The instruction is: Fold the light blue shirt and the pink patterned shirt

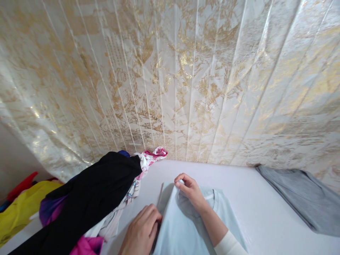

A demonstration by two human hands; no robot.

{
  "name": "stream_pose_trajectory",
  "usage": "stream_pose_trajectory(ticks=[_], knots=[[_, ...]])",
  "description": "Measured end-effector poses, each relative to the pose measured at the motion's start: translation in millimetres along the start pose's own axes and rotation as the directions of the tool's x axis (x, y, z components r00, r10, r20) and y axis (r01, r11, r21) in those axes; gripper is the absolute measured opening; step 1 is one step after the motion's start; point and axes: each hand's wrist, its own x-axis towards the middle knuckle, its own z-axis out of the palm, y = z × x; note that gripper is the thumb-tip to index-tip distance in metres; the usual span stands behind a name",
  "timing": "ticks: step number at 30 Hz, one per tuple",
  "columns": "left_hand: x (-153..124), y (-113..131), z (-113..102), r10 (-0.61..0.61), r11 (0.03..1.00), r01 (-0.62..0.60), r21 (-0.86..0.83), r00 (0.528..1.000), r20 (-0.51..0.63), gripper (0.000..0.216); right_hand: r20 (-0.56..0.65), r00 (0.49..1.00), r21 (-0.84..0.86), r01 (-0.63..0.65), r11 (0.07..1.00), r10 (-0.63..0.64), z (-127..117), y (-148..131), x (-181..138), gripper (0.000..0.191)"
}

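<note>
A light blue T-shirt (183,226) lies on the white table in front of me, its left side lifted into a raised fold. My right hand (190,189) is closed in a pinch on the top of that fold. The shirt's neckline (214,196) shows just right of my right wrist. Against the lower left edge of the fold, my left hand (143,230) is closed, fingers curled and their tips partly hidden by the cloth. Something dark, perhaps a print or shadow, shows beneath its thumb.
To the left is a heap of clothes, with a black garment (98,187) on top and a yellow one (26,209) at the far left. A grey folded garment (300,194) lies at the right. Behind the white table (268,219) hangs a gold-patterned sheet (170,81).
</note>
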Motion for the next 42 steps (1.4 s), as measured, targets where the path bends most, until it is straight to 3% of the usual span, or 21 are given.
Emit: stream_pose_trajectory(ticks=[4, 10, 13, 18, 23, 27, 30, 32, 36, 42], knots=[[-3, -4, 0, 0.027, 0.997, -0.02, -0.073, 0.995, 0.096, 0.026, 0.011, 1.0, -0.144, -0.013, 0.989, 0.015, 6, 1, 1, 0.021], [-11, 3, -10, -0.251, 0.907, 0.262, -0.329, 0.965, 0.076, 0.027, 0.013, 0.998, -0.427, -0.043, 0.903, 0.054, 21, 1, 14, 0.007], [-13, 7, -10, -0.335, 0.912, 0.347, -0.22, 0.938, 0.091, 0.022, 0.005, 0.998, -0.537, -0.049, 0.842, 0.062, 32, 4, 24, 0.004], [-13, 5, -1, -0.285, 0.957, 0.282, 0.066, 0.958, 0.041, 0.015, 0.001, 1.0, -0.636, -0.015, 0.772, 0.021, 48, 3, 28, 0.015], [-15, 1, -3, -0.225, 0.974, 0.224, -0.035, 0.974, -0.017, 0.02, -0.027, 0.996, -0.643, 0.047, 0.764, -0.085, 45, -7, 20, 0.01], [-13, 3, -7, -0.227, 0.969, 0.228, -0.091, 0.974, 0.03, 0.033, -0.08, 0.987, -0.612, 0.059, 0.789, -0.136, 39, -7, 16, 0.015], [-10, 4, -9, -0.233, 0.97, 0.237, -0.057, 0.97, 0.064, 0.028, -0.11, 0.982, -0.591, 0.061, 0.804, -0.155, 38, -2, 14, 0.018], [-8, 4, -10, -0.256, 0.964, 0.262, -0.04, 0.961, 0.103, 0.024, -0.105, 0.982, -0.587, 0.066, 0.807, -0.157, 39, 1, 13, 0.019], [-5, 5, -10, -0.259, 0.964, 0.265, -0.007, 0.948, 0.184, 0.036, -0.098, 0.985, -0.598, 0.057, 0.799, -0.143, 39, 3, 13, 0.022], [-6, 8, -11, -0.296, 0.955, 0.291, 0.055, 0.943, 0.153, 0.025, -0.059, 0.996, -0.675, 0.01, 0.737, -0.068, 42, 11, 13, 0.023]])
